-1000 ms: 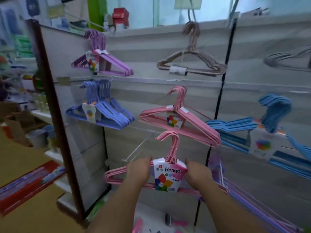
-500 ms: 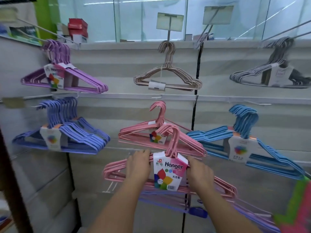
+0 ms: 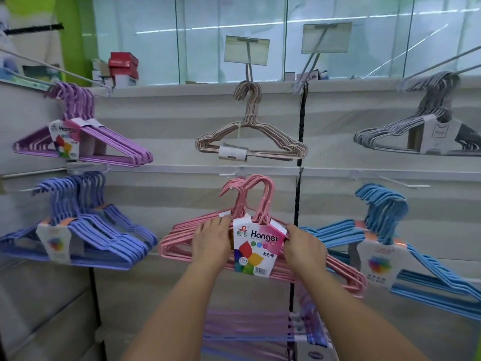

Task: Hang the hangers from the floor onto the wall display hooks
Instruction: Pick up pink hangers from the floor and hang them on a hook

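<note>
A pack of pink hangers (image 3: 256,254) with a white "Hanger" label is up against the wall display in the middle. My left hand (image 3: 210,242) grips its left shoulder and my right hand (image 3: 303,247) grips its right shoulder. Its hooks (image 3: 263,188) are level with the hooks of a second pink pack hanging just behind it. A white wall hook (image 3: 229,174) pokes out just above them. Whether the held pack hangs on a hook I cannot tell.
Purple hangers (image 3: 86,142) and violet-blue hangers (image 3: 78,238) hang at left, beige ones (image 3: 251,142) at top centre, grey ones (image 3: 426,131) and blue ones (image 3: 390,246) at right. A bare wall hook (image 3: 406,184) sticks out above the blue ones. More hangers (image 3: 250,332) hang low.
I have lifted the pink pack from below the hanging pink pack up to its level, so both sets of hooks now overlap. The view has tilted up and right.
</note>
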A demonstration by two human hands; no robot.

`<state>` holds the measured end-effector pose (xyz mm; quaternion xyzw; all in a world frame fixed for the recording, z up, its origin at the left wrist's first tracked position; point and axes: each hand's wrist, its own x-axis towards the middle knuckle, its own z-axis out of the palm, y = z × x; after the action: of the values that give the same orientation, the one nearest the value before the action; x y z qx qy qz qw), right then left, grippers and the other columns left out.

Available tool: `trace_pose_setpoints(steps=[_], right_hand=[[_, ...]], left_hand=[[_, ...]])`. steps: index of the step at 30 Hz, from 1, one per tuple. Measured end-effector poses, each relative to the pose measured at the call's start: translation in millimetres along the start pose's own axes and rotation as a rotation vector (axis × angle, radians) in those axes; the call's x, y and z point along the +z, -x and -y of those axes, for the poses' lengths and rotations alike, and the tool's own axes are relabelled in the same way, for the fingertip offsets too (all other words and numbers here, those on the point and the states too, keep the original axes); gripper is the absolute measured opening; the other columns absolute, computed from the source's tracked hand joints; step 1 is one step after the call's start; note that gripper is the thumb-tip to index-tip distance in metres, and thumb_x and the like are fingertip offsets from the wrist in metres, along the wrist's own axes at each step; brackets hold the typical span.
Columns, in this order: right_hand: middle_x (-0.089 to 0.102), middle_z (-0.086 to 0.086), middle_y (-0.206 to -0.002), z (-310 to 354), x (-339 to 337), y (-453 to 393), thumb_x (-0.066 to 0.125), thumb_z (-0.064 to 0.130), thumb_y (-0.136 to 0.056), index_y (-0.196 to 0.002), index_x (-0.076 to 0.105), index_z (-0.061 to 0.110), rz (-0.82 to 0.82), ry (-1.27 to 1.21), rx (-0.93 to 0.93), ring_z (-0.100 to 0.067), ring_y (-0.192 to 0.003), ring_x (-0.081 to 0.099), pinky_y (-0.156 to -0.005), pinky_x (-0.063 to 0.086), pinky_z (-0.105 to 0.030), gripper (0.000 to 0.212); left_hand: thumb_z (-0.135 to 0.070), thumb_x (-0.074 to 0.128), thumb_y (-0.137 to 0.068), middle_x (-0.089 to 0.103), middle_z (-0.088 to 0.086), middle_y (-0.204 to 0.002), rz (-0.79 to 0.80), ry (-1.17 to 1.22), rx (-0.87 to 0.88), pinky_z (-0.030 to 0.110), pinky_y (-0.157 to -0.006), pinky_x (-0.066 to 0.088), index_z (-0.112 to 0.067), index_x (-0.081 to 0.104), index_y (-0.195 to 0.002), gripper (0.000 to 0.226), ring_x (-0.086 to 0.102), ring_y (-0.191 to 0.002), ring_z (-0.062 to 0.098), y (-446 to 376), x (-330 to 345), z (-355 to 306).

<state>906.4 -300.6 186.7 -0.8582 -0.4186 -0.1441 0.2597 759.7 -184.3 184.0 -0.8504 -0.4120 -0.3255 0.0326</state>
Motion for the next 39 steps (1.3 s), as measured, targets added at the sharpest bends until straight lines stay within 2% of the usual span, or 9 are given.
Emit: trace_pose_setpoints(steps=[8,13,18,21,23,26,30,35,39], right_hand=[[0.066,-0.005,-0.11,21,17,-25,0.042,0.019,-0.092,-0.115,0.056,0.024,0.011,-0.074,0.045,-0.03,-0.101,0.06,-0.07,0.035,-0.032,0.026],[0.066,-0.006,-0.107,36,30,-22,0.042,0.016,-0.091,-0.103,0.052,0.02,0.007,-0.076,0.046,-0.031,-0.1,0.061,-0.07,0.035,-0.034,0.016],[0.067,-0.003,-0.104,44,42,-13,0.044,0.015,-0.09,-0.11,0.051,0.022,-0.038,-0.066,0.027,-0.028,-0.097,0.061,-0.067,0.034,-0.032,0.022],[0.067,-0.003,-0.104,47,44,-12,0.044,0.014,-0.091,-0.111,0.051,0.021,-0.053,-0.047,0.004,-0.028,-0.097,0.061,-0.067,0.032,-0.031,0.022],[0.066,-0.002,-0.106,51,44,-14,0.043,0.014,-0.093,-0.111,0.051,0.021,-0.047,-0.014,-0.03,-0.026,-0.098,0.062,-0.066,0.032,-0.03,0.021],[0.065,-0.003,-0.108,56,44,-20,0.039,0.013,-0.096,-0.114,0.049,0.019,-0.008,0.072,-0.094,-0.026,-0.098,0.063,-0.066,0.035,-0.03,0.022],[0.063,-0.007,-0.111,56,47,-27,0.039,0.012,-0.097,-0.116,0.045,0.015,0.046,0.151,-0.113,-0.027,-0.098,0.062,-0.069,0.038,-0.034,0.019],[0.055,-0.01,-0.124,57,50,-29,0.045,0.009,-0.095,-0.124,0.041,0.011,0.048,0.157,-0.064,-0.027,-0.111,0.055,-0.087,0.043,-0.035,0.029],[0.054,-0.006,-0.119,50,56,-23,0.046,0.011,-0.093,-0.12,0.043,0.012,-0.007,0.098,-0.048,-0.022,-0.106,0.054,-0.089,0.041,-0.032,0.027]], left_hand=[[-0.035,0.049,-0.096,0.054,-0.005,-0.131,-0.083,-0.042,0.03,0.031,-0.105,0.032,-0.026,0.044,-0.135,0.04,0.047,-0.122,0.016,-36,4,20],[-0.034,0.054,-0.093,0.058,-0.005,-0.125,-0.13,-0.059,0.077,0.03,-0.102,0.035,-0.025,0.049,-0.13,0.038,0.052,-0.117,0.015,-38,17,46],[-0.022,0.082,-0.07,0.071,0.002,-0.097,-0.205,-0.057,0.114,0.036,-0.083,0.051,-0.015,0.067,-0.109,0.042,0.067,-0.088,0.023,-32,31,62],[-0.014,0.086,-0.062,0.072,0.004,-0.093,-0.236,-0.043,0.125,0.038,-0.078,0.054,-0.013,0.069,-0.105,0.046,0.068,-0.083,0.024,-31,38,68],[-0.01,0.079,-0.07,0.071,0.005,-0.101,-0.221,-0.016,0.097,0.04,-0.084,0.052,-0.013,0.067,-0.111,0.043,0.067,-0.092,0.025,-29,40,72],[-0.014,0.057,-0.091,0.058,0.002,-0.129,-0.115,0.01,0.008,0.035,-0.101,0.04,-0.018,0.051,-0.134,0.044,0.054,-0.117,0.021,-25,43,74],[-0.017,0.057,-0.092,0.038,0.002,-0.147,-0.051,0.004,-0.039,0.032,-0.107,0.037,-0.02,0.029,-0.146,0.062,0.042,-0.129,0.019,-28,46,67],[-0.014,0.052,-0.093,0.037,0.005,-0.147,0.025,0.033,-0.137,0.036,-0.113,0.03,-0.017,0.019,-0.15,0.066,0.036,-0.134,0.022,-31,45,55],[-0.018,0.043,-0.096,0.04,0.001,-0.146,-0.01,0.114,-0.125,0.039,-0.117,0.023,-0.02,0.024,-0.149,0.056,0.035,-0.135,0.019,-21,51,54]])
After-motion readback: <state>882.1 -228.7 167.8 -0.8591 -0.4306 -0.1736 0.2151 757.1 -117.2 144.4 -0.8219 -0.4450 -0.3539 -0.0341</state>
